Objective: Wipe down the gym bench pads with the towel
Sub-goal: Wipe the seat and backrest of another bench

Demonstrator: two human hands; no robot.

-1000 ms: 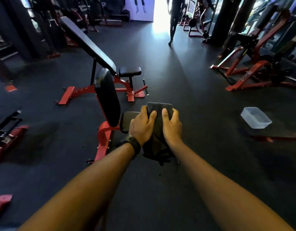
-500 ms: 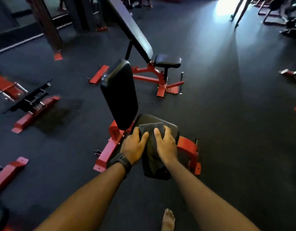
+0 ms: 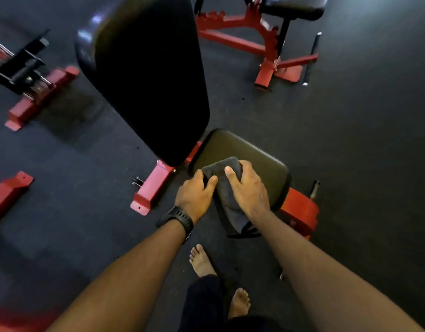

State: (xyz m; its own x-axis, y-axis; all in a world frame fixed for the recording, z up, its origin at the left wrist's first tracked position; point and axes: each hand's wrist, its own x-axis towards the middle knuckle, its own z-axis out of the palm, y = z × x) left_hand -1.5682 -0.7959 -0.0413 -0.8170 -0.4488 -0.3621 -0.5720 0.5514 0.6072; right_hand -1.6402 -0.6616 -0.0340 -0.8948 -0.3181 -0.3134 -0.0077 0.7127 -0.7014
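Towel [image 3: 227, 188] is laid lengthwise near-to-far on the pad [image 3: 259, 154], near end hung over the edge; it is clutched by curled left grip [image 3: 195, 192] and right grip [image 3: 251, 190].

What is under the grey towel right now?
The towel lies on the bench's seat pad, its near end hanging past the front edge. The left hand and right hand hold it; the pad beneath is hidden.

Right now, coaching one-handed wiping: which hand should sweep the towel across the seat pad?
Probably right. The right hand sits atop the towel over the seat pad; the left hand grips its edge beside the pad's left rim.
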